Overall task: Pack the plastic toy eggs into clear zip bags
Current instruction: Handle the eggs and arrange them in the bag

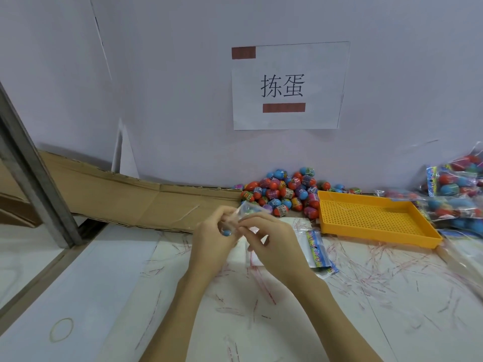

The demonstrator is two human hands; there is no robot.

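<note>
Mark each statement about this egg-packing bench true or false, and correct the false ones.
1. Both hands hold a clear bag. True: the left hand and right hand grip the clear zip bag between them.
2. The yellow tray is full of eggs. False: no eggs lie in it.
3. The loose pile of eggs sits against the wall, left of the tray. True.
4. The filled bags are stacked on the left of the table. False: they lie at the right edge, beyond the tray.
5. A rubber band lies on the table at the near left. True.
</note>
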